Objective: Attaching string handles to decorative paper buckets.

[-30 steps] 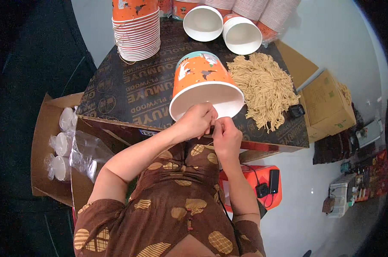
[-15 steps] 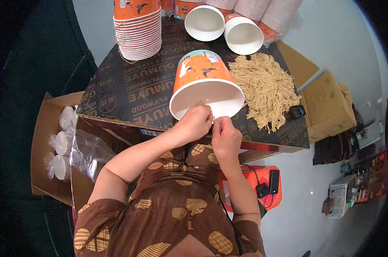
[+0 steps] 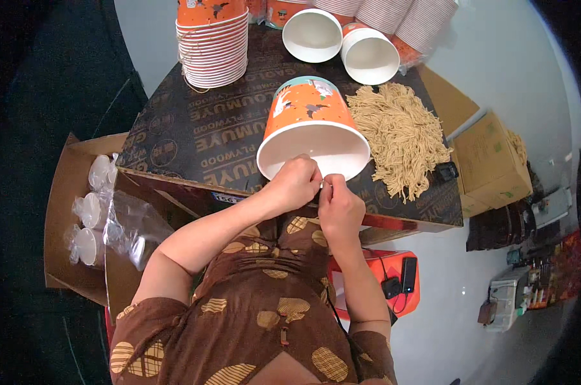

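A large orange paper tub (image 3: 313,109) with a white inside lies tipped on the table, its mouth facing me. My left hand (image 3: 295,185) reaches over the near rim, fingers closed. Beside it, my right hand (image 3: 340,208) pinches with thumb and forefinger just outside the rim. The fingertips of both hands almost meet at a small pale bit, perhaps cord, too small to make out. Right of the tub lies a heap of tan cords (image 3: 399,138).
A tall stack of matching tubs (image 3: 213,54) stands at the back left. Two open tubs (image 3: 311,35) lie at the back, near more stacks. A small black object (image 3: 445,171) sits by the cords. Cardboard boxes (image 3: 492,160) flank the table; the left one holds wrapped white tubs (image 3: 93,210).
The view has shifted slightly, so the table's things appear a little further right. Both hands stay at the tub's near rim, with only slight finger movement.
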Demonstrator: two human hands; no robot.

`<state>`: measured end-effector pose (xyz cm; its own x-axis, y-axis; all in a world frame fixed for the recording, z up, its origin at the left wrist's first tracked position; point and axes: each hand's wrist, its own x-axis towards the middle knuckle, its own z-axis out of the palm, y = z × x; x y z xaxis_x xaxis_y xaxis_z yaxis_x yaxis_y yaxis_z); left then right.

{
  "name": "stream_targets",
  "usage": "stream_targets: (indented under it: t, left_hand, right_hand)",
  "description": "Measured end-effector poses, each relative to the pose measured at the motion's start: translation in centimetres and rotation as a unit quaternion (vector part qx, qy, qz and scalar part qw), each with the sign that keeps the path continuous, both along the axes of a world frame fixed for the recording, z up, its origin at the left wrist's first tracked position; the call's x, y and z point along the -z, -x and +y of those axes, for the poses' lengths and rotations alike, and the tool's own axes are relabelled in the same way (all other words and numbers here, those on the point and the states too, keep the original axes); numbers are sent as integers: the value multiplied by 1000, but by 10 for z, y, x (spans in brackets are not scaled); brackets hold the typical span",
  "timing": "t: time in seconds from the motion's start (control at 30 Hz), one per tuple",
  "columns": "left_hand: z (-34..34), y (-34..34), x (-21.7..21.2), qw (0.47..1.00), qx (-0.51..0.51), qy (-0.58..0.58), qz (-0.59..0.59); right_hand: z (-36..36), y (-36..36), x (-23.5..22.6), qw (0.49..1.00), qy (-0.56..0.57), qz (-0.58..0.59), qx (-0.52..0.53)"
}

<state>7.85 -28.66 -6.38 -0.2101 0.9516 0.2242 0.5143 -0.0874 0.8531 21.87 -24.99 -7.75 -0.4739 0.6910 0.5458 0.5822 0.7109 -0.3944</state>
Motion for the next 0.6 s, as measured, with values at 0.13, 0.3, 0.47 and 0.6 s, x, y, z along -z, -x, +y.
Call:
stream_targets:
  t: [0.13,0.3,0.47,0.6]
  left_hand:
    - [0,0,2,1000,-7,-10,-11]
    - [0,0,1,1000,-8,-18,11]
    - [0,-1,1,1000,-6,-18,3]
    - [0,-2,3,1000,-3,-27,4]
  right_hand:
    - [0,-4,-1,999,-7,4,-34]
    - [-3,-4,-1,998,-4,39,-52]
    - [0,-4,2,997,-2,55,-53]
    - [3,-5,-2,992,87,66,-56]
